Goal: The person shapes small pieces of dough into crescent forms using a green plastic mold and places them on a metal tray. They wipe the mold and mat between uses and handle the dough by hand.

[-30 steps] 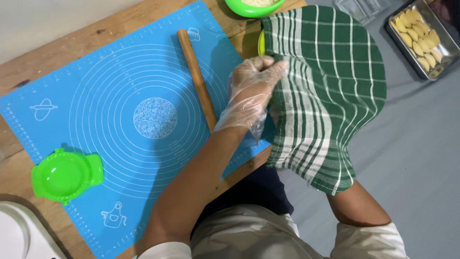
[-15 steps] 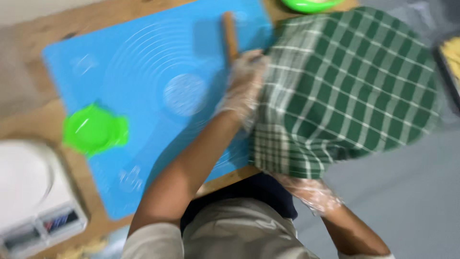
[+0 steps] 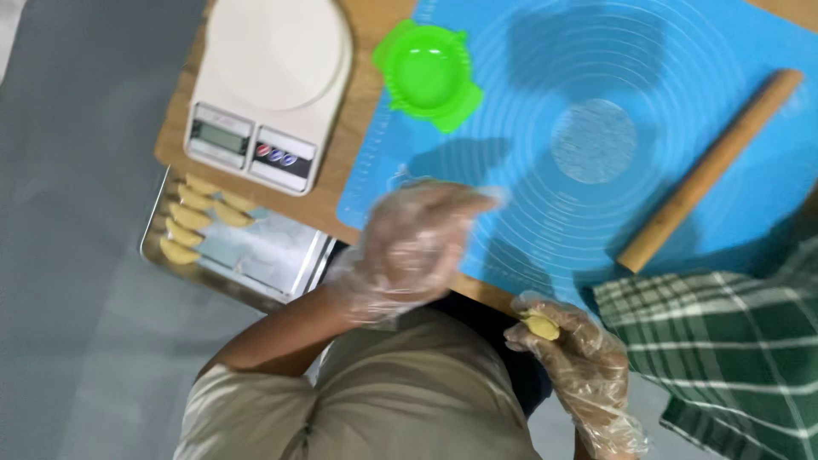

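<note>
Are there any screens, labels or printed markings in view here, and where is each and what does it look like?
Kitchen scale: upper left on the wooden table, white, with a small grey rectangular screen and a dark panel of round buttons on its front edge.
Blue baking mat: spread on the table, printed with pale concentric circles and edge markings.
No packages or signs show.

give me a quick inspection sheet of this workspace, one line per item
surface: wooden table with a blue silicone mat on it
job's things: small yellow dough piece in the right hand; thin dough disc on the mat; green press mould, open; wooden rolling pin
clutter: white kitchen scale; green checked cloth; metal tray with folded dumplings
hands: left hand gloved, open, over the table edge; right hand gloved, pinching the dough
cables: nothing seen
surroundings: grey floor
</note>
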